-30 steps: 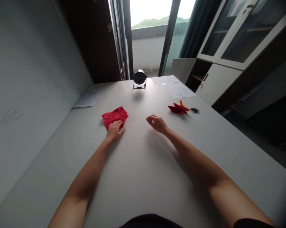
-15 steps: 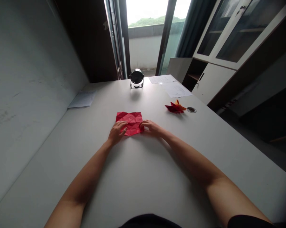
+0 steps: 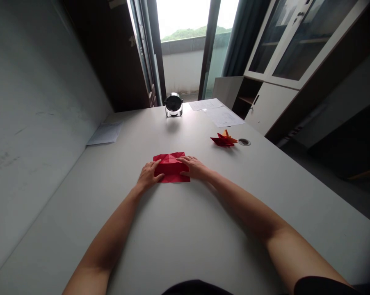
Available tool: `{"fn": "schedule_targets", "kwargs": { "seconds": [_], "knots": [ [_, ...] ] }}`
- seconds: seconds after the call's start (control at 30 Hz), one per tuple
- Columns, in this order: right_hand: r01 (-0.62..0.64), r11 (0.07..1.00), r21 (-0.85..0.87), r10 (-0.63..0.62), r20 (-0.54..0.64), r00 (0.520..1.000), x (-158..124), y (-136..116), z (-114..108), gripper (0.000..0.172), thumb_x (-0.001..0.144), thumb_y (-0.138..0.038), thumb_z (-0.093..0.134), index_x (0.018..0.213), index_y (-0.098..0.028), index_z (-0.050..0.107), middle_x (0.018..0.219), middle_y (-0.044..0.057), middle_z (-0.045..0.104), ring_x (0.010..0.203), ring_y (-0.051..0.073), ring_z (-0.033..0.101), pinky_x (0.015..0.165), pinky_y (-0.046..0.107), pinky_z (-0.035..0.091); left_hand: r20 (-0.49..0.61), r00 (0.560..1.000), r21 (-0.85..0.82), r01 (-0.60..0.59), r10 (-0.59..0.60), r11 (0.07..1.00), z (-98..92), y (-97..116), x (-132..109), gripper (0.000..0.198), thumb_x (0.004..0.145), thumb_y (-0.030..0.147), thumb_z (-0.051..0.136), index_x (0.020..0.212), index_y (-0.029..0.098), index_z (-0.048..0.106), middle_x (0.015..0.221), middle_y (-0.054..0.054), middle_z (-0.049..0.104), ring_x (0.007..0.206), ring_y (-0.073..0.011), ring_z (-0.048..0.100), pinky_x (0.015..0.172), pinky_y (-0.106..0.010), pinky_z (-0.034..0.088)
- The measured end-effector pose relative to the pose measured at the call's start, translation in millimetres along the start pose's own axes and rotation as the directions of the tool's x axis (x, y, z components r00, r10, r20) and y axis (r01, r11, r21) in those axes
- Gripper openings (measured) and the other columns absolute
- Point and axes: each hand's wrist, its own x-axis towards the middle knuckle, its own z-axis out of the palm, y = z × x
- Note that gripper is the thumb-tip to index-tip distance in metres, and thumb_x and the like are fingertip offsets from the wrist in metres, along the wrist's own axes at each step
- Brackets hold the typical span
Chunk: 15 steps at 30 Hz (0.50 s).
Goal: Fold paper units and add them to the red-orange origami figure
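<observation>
A sheet of red origami paper (image 3: 172, 168) with crease lines lies in front of me on the white table (image 3: 172, 221). A raised fold runs across it from side to side, with a darker band just below. My left hand (image 3: 148, 173) is at the paper's left edge, fingertips on the far part and thumb on the near part, spread apart. At the right edge, my right hand (image 3: 195, 167) touches the sheet in the same way, fingers stretched over the fold and thumb lower down. The paper's side edges are partly hidden under both hands.
Folded red and orange paper pieces (image 3: 224, 139) stand to the right, beside a round cable hole (image 3: 244, 142). A round black-and-silver device (image 3: 173, 105) is at the far edge. Printed sheets (image 3: 223, 117) lie at the back right, another paper (image 3: 105, 133) by the left wall.
The red paper, flatter before, now has a raised fold across it. My right hand has gone from its right edge to reach over the fold; my left fingers have straightened. The view has shifted slightly.
</observation>
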Motion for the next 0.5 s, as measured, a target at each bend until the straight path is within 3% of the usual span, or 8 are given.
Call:
{"fn": "schedule_targets", "kwargs": {
  "seconds": [0.1,0.2,0.27,0.4,0.5],
  "knots": [
    [-0.013,0.999,-0.038,0.013,0.0,1.0,2.3,0.1,-1.0,0.061,0.082,-0.044,0.073,0.137,-0.024,0.056,0.123,0.012,0.064,0.112,0.03,0.056,0.099,0.044,0.042,-0.046,0.999,0.031,0.012,-0.011,0.999,-2.2,2.1,0.7,0.06,0.086,0.031,0.062,0.145,0.03,0.049,0.121,-0.008,0.064,0.113,-0.0308,0.055,0.102,-0.047,0.042],
    [0.023,0.998,-0.058,-0.023,-0.003,1.0,4.5,-0.7,-4.8,0.026,0.086,-0.036,0.069,0.107,-0.022,0.069,0.102,0.009,0.067,0.098,0.026,0.058,0.092,0.04,0.043,-0.056,0.998,0.091,-0.021,0.026,0.996,-5.1,5.4,0.8,0.045,0.09,0.024,0.056,0.134,0.032,0.06,0.115,-0.009,0.065,0.11,-0.0305,0.054,0.1,-0.046,0.041],
    [0.048,0.999,-0.019,-0.049,-0.039,0.998,5.4,-2.2,-8.0,0.01,0.088,-0.03,0.066,0.092,-0.022,0.07,0.094,0.007,0.067,0.092,0.024,0.057,0.089,0.038,0.043,-0.072,0.996,0.114,-0.042,0.051,0.993,-7.9,7.2,0.3,0.032,0.094,0.026,0.051,0.121,0.03,0.067,0.108,-0.01,0.066,0.106,-0.0295,0.055,0.097,-0.045,0.041],
    [0.071,0.988,0.14,-0.042,-0.198,0.979,6.2,-11.6,-14.2,0.008,0.088,-0.018,0.059,0.091,-0.021,0.066,0.094,0.007,0.068,0.091,0.023,0.058,0.084,0.035,0.046,-0.183,0.982,0.143,-0.014,0.04,0.99,-15.1,10.2,-1.8,0.026,0.099,0.031,0.045,0.102,0.025,0.07,0.099,-0.01,0.064,0.102,-0.0282,0.055,0.094,-0.044,0.041],
    [0.078,0.98,0.183,-0.021,-0.295,0.955,6.0,-23.9,-17.3,0.014,0.088,-0.014,0.055,0.094,-0.023,0.063,0.101,0.007,0.069,0.098,0.024,0.059,0.087,0.036,0.047,-0.239,0.97,0.159,-0.002,0.04,0.987,-19.6,14.3,-3.2,0.025,0.099,0.028,0.043,0.098,0.023,0.068,0.106,-0.011,0.064,0.108,-0.0293,0.055,0.096,-0.046,0.041]
  ]
}}
